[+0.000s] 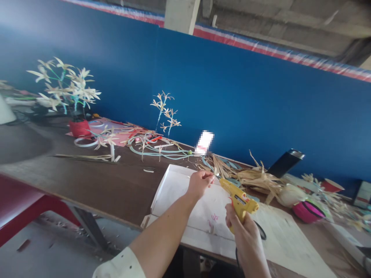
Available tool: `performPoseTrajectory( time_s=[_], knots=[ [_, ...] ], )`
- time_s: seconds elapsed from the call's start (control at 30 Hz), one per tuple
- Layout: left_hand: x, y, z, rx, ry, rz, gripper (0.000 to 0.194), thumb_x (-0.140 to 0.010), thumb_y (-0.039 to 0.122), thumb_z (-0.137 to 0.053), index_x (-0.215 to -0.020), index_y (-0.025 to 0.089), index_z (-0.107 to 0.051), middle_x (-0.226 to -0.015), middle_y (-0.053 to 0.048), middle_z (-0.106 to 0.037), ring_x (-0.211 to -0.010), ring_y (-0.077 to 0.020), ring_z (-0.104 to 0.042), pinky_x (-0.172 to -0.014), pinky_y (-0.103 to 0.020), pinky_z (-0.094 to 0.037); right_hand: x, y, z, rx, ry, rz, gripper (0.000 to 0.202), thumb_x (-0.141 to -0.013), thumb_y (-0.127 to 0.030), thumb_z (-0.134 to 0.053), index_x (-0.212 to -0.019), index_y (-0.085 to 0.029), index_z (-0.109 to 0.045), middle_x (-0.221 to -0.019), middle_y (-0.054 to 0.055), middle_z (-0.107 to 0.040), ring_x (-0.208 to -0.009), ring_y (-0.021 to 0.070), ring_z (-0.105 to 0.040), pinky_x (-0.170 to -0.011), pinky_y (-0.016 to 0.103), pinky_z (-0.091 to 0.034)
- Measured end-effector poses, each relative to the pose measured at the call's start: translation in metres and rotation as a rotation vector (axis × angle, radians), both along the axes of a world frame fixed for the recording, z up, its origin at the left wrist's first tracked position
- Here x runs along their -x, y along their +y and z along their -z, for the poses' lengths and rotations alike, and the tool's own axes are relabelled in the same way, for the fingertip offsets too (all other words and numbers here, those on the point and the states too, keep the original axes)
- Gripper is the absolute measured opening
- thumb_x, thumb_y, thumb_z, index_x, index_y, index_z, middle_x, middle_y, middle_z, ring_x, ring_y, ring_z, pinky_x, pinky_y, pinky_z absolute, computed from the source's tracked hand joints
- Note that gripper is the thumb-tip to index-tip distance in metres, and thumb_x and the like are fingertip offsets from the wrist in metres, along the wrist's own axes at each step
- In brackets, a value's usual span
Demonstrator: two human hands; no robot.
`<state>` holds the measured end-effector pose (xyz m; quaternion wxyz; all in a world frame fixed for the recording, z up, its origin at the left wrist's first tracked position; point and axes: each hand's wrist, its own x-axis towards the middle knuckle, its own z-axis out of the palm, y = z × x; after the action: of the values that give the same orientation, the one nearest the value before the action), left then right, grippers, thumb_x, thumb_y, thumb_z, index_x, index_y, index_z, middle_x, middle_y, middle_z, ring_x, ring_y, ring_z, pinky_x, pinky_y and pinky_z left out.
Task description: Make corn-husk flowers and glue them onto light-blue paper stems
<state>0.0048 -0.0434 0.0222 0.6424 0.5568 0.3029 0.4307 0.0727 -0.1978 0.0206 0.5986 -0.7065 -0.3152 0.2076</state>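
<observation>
My right hand is wrapped round the handle of a yellow hot glue gun, whose nozzle points up and to the left. Just left of that nozzle, my left hand is closed in a pinch; whatever lies between its fingertips is too small to make out. Both hands are above a white cardboard box lid lying on the table, with pink handwriting on it. The glue gun's black cord hangs down beside my right wrist.
Dried corn husks, a dark bottle and a pink pouch lie to the right. Husk flowers in a red pot stand left. Green-wrapped wires lie behind the lid. A blue partition rises along the table's back.
</observation>
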Motion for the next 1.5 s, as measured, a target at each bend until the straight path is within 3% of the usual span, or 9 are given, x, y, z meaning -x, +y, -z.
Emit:
performPoseTrajectory(
  time_s=[0.37,0.9,1.2,1.5],
  knots=[
    [-0.002,0.002,0.004,-0.026,0.026,-0.028,0.011,-0.073,0.022,-0.059,-0.076,0.014,-0.065,-0.063,-0.001,-0.063,-0.056,-0.0082,-0.056,-0.055,-0.019,-0.046,-0.016,-0.004,0.017,-0.037,-0.068,-0.022,0.04,-0.079,-0.052,-0.06,-0.061,-0.019,-0.048,-0.059,-0.001,-0.044,-0.06,0.013,-0.042,-0.056,0.026,-0.032],
    [-0.001,-0.001,-0.001,-0.023,0.032,-0.014,0.01,-0.073,0.023,-0.058,-0.074,0.015,-0.065,-0.063,0.0,-0.063,-0.056,-0.0087,-0.056,-0.058,-0.021,-0.048,-0.011,-0.003,0.007,0.046,-0.083,0.014,0.042,-0.073,-0.058,-0.062,-0.062,-0.018,-0.054,-0.054,-0.001,-0.047,-0.054,0.013,-0.041,-0.05,0.026,-0.032],
    [-0.001,0.0,0.001,-0.03,0.036,-0.015,0.012,-0.073,0.025,-0.059,-0.075,0.016,-0.066,-0.063,0.0,-0.063,-0.056,-0.0092,-0.056,-0.058,-0.021,-0.048,-0.011,0.0,0.008,0.052,-0.077,-0.001,0.041,-0.073,-0.058,-0.063,-0.071,-0.018,-0.058,-0.056,-0.001,-0.05,-0.054,0.0133,-0.044,-0.051,0.026,-0.035],
    [0.001,-0.003,-0.004,-0.018,0.034,-0.011,0.01,-0.072,0.023,-0.059,-0.074,0.015,-0.065,-0.063,-0.001,-0.062,-0.056,-0.009,-0.055,-0.058,-0.021,-0.048,-0.011,0.002,0.009,0.034,-0.065,-0.019,0.04,-0.074,-0.056,-0.063,-0.067,-0.018,-0.054,-0.057,-0.001,-0.049,-0.055,0.0123,-0.043,-0.051,0.025,-0.035]
  ],
)
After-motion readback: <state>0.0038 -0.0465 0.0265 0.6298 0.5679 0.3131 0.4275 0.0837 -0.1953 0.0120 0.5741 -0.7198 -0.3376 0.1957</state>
